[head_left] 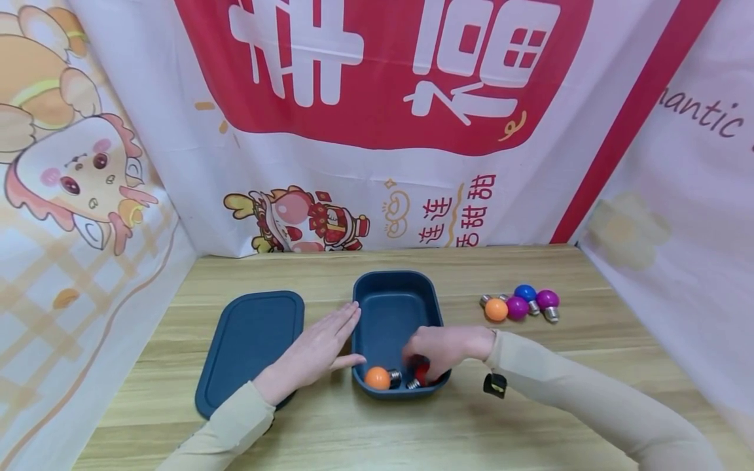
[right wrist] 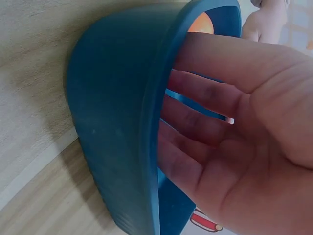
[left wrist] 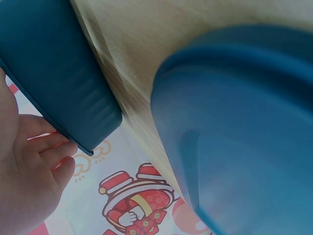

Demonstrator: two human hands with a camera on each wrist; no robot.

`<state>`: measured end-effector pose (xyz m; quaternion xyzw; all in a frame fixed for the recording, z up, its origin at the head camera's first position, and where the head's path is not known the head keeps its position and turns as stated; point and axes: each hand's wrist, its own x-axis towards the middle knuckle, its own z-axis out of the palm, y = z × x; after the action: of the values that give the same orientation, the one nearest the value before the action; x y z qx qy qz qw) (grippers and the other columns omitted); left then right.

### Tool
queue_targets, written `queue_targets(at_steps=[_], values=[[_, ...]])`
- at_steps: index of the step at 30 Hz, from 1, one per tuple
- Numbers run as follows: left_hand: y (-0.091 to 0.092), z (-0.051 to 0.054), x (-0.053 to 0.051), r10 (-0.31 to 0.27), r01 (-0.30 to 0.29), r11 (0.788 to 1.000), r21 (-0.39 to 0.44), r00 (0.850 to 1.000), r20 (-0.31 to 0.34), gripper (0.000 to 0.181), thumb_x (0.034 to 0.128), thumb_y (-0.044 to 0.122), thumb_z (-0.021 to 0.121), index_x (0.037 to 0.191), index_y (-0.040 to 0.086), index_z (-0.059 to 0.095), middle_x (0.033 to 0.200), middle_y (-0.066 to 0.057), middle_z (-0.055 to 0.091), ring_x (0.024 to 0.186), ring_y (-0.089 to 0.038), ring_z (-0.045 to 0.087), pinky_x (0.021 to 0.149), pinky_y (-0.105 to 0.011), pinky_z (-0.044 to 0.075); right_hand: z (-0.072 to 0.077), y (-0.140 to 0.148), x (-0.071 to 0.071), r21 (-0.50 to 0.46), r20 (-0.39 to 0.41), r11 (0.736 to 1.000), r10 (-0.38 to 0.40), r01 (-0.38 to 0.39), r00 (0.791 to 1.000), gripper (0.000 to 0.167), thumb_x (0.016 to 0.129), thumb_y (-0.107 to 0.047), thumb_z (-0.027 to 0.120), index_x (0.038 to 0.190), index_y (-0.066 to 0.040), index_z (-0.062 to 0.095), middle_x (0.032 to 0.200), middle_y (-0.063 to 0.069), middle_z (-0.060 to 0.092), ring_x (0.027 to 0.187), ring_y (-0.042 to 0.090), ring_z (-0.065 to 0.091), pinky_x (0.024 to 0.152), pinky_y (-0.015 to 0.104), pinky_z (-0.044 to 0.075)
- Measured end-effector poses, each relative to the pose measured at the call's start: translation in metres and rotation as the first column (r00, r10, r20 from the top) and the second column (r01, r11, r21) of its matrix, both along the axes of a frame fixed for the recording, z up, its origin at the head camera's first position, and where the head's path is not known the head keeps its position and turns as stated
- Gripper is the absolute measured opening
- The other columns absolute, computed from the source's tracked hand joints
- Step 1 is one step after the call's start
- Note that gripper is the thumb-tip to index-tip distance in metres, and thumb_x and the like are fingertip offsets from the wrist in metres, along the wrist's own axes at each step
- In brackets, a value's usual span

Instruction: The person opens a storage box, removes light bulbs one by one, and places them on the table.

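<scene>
A dark blue box [head_left: 391, 320] stands on the table. Straight fingers of my left hand [head_left: 318, 345] rest along its left rim; the left wrist view shows this hand [left wrist: 36, 166] touching the box's outer wall [left wrist: 63, 73]. My right hand [head_left: 442, 350] reaches over the right rim into the near end, its fingers around a red bulb [head_left: 421, 373] whose metal base points down and left. An orange bulb [head_left: 377, 378] lies beside it in the near left corner. From the right wrist, the hand [right wrist: 244, 132] crosses the rim, and the box wall [right wrist: 117, 98] hides its fingertips.
A dark blue lid [head_left: 253, 347] lies flat on the table left of the box. To the right is a group of bulbs: orange [head_left: 496, 310], purple [head_left: 517, 307], blue [head_left: 525, 293] and another purple [head_left: 548, 299]. Printed cloth [head_left: 400, 196] hangs behind and at both sides.
</scene>
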<state>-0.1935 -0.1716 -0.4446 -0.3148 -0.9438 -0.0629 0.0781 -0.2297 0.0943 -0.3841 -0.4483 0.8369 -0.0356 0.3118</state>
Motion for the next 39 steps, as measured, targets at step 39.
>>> queue_targets(at_steps=[39], values=[[0.0,0.0,0.001,0.0,0.0,1.0,-0.004,1.0,0.0,0.088,0.0937,0.066,0.047,0.155,0.005,0.031,0.162,-0.015,0.033,0.149,-0.029,0.036,0.117,-0.047,0.039,0.017,0.013,0.001,-0.095,-0.035,0.988,-0.125,0.121,0.992,0.018,0.084,-0.016,0.079,0.101,-0.019,0.074,0.097,-0.007,0.069,0.084,0.005,0.056,0.072,0.016,0.051]])
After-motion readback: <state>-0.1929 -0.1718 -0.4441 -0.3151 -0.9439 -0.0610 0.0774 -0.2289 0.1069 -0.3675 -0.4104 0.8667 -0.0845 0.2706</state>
